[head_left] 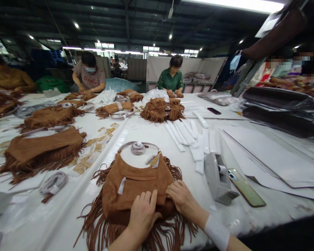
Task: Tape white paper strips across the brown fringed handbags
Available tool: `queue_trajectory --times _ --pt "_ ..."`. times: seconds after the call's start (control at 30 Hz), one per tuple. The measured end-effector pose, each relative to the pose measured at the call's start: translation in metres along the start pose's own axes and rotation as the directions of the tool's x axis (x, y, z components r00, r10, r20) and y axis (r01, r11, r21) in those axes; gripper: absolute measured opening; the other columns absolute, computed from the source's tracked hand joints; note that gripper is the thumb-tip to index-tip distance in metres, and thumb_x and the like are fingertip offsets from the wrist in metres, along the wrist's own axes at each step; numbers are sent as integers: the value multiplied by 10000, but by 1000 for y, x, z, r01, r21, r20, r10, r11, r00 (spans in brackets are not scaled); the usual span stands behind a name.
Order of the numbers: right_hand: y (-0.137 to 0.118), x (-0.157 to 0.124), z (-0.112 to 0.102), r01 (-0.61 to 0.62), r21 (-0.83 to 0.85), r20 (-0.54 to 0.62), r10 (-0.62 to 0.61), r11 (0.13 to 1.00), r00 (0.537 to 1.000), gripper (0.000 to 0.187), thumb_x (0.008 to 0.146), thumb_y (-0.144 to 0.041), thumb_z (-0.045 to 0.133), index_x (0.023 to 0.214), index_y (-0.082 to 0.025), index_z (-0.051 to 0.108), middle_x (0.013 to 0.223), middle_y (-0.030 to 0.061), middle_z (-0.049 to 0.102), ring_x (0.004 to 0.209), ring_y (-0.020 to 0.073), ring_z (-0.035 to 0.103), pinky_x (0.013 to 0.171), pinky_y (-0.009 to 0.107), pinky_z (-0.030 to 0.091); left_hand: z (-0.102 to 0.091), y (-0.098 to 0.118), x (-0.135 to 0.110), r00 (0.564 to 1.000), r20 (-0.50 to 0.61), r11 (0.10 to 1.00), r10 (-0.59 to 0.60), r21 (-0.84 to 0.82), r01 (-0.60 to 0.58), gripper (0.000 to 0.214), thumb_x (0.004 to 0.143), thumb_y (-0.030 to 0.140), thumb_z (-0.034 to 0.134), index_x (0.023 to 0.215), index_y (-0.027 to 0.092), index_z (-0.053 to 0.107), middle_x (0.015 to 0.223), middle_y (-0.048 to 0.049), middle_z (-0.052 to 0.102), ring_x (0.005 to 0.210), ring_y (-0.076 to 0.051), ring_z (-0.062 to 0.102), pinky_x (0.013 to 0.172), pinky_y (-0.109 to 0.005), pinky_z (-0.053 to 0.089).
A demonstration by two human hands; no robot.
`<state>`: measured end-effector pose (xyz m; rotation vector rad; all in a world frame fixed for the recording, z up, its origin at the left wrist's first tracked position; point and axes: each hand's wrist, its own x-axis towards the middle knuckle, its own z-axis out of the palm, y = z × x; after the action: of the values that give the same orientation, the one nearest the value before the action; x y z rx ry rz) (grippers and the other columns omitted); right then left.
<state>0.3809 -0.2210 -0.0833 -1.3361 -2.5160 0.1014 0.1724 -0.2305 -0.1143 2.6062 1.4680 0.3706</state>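
Observation:
A brown suede fringed bag point(137, 183) lies flat on the white table point(146, 134) right in front of me, its wrapped strap point(137, 147) looped above it and a paper tag point(155, 160) at its top right. My left hand point(142, 214) rests on the bag's lower middle, fingers together and pressed on the suede. My right hand point(182, 198) presses the bag's lower right edge, fingers curled against it. Fringe point(99, 226) spreads out below and to both sides.
A white tape dispenser point(218, 176) and a phone point(246, 186) lie right of the bag. White strips point(188, 134) and paper tags point(94, 150) lie beyond. More fringed bags point(42, 148) sit to the left and centre. Other people point(172, 78) work at the far side.

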Motion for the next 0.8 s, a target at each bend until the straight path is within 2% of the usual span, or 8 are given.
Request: queue_trajectory --times 0.1,0.23,0.3,0.37,0.47,0.53,0.7,0.8 --pt "-2 2 1 -129 141 -42 136 982 990 247 951 -151 351 849 -198 571 838 29 604 850 174 503 858 357 340 3 -15 -1 999 19 996 29 -81 -27 571 779 308 698 1285 209 451 1060 -74 592 937 -247 548 803 -361 450" --pt "-4 1 4 -250 238 21 252 939 967 306 979 -192 298 803 -208 549 811 14 596 840 175 515 846 365 347 -6 -19 7 980 196 984 42 -178 -6 321 762 343 701 1027 248 547 981 -17 613 914 -227 569 754 -319 443" --pt "-5 -5 3 -262 270 37 262 926 964 231 968 -200 352 872 -215 562 852 13 607 875 179 523 867 372 348 -12 -16 14 962 273 980 32 -198 24 234 752 354 704 891 244 552 923 3 616 883 -217 577 730 -306 429" --pt "-8 -12 -2 -235 287 33 236 929 971 103 925 -296 508 965 -225 570 953 26 611 941 196 518 893 383 348 -17 -13 19 954 299 975 35 -219 33 184 760 331 690 829 239 547 897 10 619 874 -208 578 729 -299 415" --pt "-17 -22 -7 -158 239 14 159 958 987 477 704 -543 743 1026 -227 588 1060 53 589 1004 241 499 946 431 330 -21 -12 22 952 302 968 56 -248 22 133 791 300 653 785 232 539 863 11 613 871 -199 570 726 -290 403" --pt "-25 -24 -5 -144 199 0 147 969 989 550 658 -552 777 1050 -216 587 1053 53 591 996 241 500 975 448 307 -22 -14 20 948 309 967 77 -256 5 119 816 297 621 770 226 536 859 2 606 871 -199 562 726 -289 402" --pt "-33 -18 8 -148 180 23 146 973 989 83 885 -287 584 920 -212 581 923 17 592 928 193 494 943 405 309 -29 -14 13 936 338 961 102 -276 -5 100 808 239 590 895 229 542 967 -14 595 941 -206 536 792 -300 406" --pt "-30 -14 15 -146 193 53 138 970 989 60 899 -254 534 871 -207 560 899 14 571 908 189 478 936 408 302 -32 -9 12 931 359 964 57 -262 42 316 747 224 639 1036 230 512 1060 -21 583 993 -216 513 841 -312 397"
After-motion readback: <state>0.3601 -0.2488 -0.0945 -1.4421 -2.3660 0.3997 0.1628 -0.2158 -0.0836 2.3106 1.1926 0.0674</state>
